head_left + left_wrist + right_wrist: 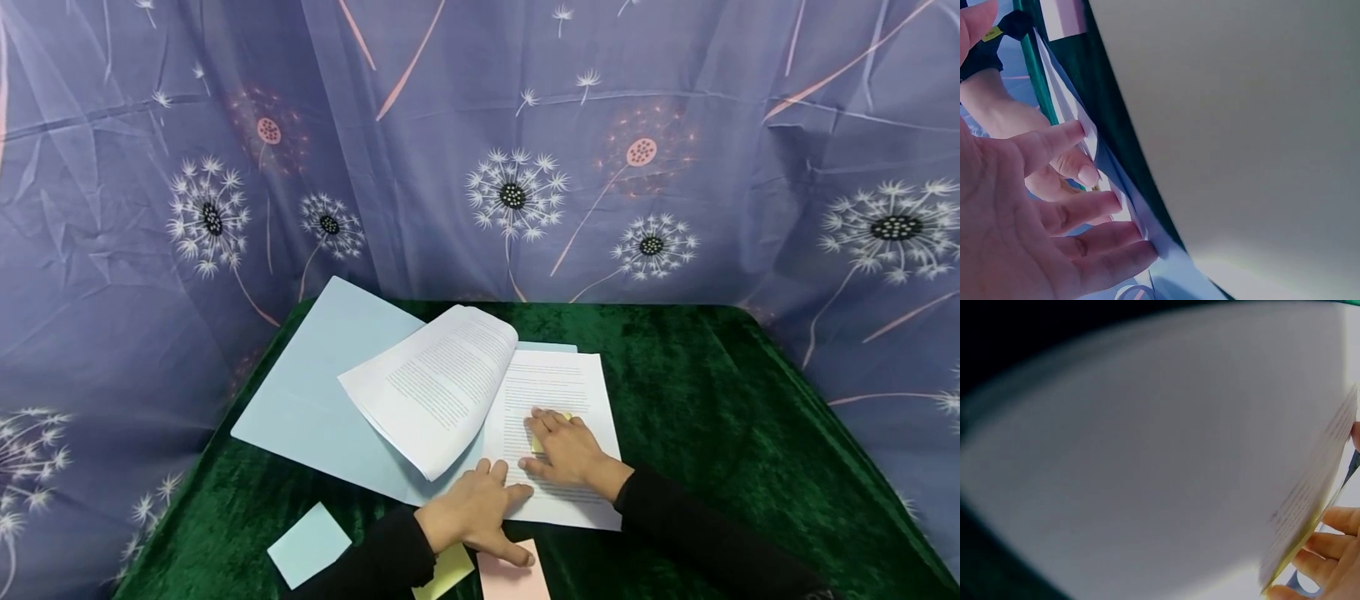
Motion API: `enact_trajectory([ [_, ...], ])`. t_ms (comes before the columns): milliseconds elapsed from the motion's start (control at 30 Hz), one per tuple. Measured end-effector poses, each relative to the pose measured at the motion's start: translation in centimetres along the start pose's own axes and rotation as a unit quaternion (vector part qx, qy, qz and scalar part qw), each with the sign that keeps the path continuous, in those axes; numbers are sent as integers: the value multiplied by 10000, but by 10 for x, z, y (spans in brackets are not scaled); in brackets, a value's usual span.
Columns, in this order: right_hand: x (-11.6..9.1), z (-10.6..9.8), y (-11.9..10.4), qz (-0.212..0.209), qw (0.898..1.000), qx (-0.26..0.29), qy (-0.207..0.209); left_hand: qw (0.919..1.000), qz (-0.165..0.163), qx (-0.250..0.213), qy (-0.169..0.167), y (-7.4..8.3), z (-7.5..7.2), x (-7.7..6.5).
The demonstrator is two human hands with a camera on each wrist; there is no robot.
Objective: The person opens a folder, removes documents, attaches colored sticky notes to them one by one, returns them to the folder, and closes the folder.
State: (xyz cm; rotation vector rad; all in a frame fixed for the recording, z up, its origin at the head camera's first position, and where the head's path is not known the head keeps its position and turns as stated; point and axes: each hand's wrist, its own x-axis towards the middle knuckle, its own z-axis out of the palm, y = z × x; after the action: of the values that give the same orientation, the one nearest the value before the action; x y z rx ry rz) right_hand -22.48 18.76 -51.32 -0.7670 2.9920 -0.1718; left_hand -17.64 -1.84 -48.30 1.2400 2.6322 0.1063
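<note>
Resting right hand (572,454), fingers slightly apart, on yellow note (537,445) atop right page (555,381); splaying fingers of left hand (478,508) over near-left corner. Possible flop-back of curled pages (442,387) at left, from springy bend; skewed note, from sliding.

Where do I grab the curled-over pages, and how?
Probably the lower left edge of the pages, coming from the left: thumb on top, fingers beneath. They curl over from the right, and that loose edge seems to sit slightly above the blue folder.
</note>
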Motion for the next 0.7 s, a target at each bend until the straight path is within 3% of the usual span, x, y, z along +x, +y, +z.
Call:
enact_trajectory([
  [467,-16,-5,21,239,9963,826,-54,9996,-176,-197,81,4,1,-1],
  [700,-28,-9,37,426,9960,789,17,9994,-251,-242,-4,5,0,0],
])
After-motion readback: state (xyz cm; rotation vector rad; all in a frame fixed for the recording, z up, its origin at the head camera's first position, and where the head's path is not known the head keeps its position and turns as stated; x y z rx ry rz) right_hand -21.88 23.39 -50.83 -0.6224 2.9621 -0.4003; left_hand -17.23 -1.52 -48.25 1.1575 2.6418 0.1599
